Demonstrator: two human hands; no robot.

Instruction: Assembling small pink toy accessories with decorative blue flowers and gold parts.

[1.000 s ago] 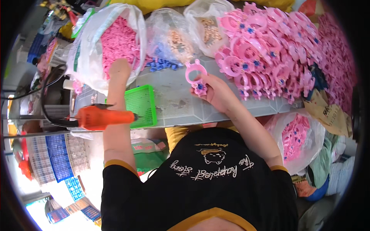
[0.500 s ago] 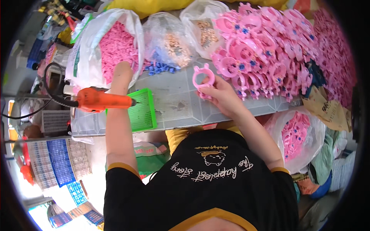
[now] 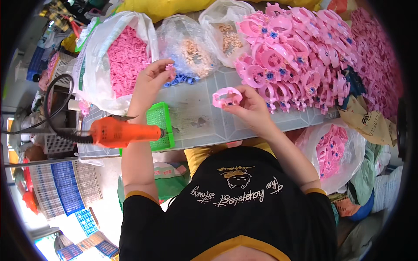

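My left hand (image 3: 147, 82) pinches a small pink plastic piece (image 3: 170, 69) between thumb and fingertips, beside the open bag of pink pieces (image 3: 129, 56). In my right hand (image 3: 251, 109) is a pink plastic ring with small ear-like knobs (image 3: 227, 96), tilted so that its band shows. The two parts are held apart, over the grey tabletop (image 3: 196, 102). An orange electric screwdriver (image 3: 126, 132) hangs across my left forearm and hides part of it. Below the left hand lies a green plastic basket (image 3: 171, 130), partly covered by the screwdriver.
Blue small pieces (image 3: 183, 79) lie by a see-through bag of beige pieces (image 3: 193, 56); another such bag (image 3: 228, 39) stands beside it. A heap of pink ring-shaped parts (image 3: 296, 52) fills the right side. A bag of pink parts (image 3: 331, 150) sits below the table's right edge.
My left hand has come out of the pink-piece bag toward the right, holding a small pink piece. My right hand has tipped the ring over. The screwdriver has swung slightly.
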